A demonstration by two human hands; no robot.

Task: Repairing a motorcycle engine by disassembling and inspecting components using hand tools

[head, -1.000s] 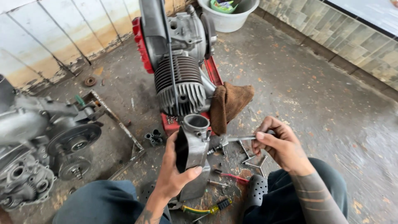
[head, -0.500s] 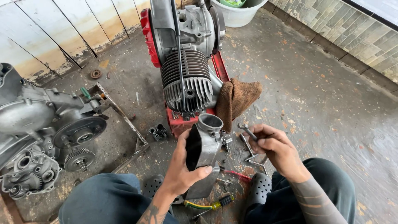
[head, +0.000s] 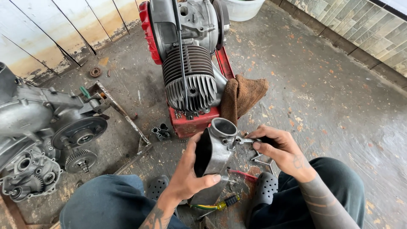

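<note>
Left hand is wrapped around a grey metal casting with a round open neck on top and a dark hollow side — fingers closed over its right face, thumb up along the left edge, firm hold. The casting is held upright above the floor, between the knees, just in front of the red stand. Right hand is curled shut on a small metal tool, its tip touching the casting's neck fitting; the tool's handle is hidden in the fist, so its kind is unclear.

Around it:
- finned engine cylinder sits on the red stand, just beyond the casting, a black rod running down over the fins
- brown rag draped on the stand's right side, close to the right hand
- engine case with gears on the left, well apart
- small dark sockets on the floor left of the stand
- red-handled tool and a yellow-green screwdriver under the casting, partly hidden by it
- black clogs on the feet, beside the tools
- white bucket at the top edge
- concrete floor stained, flecked — loose metal bits lie under the right hand
</note>
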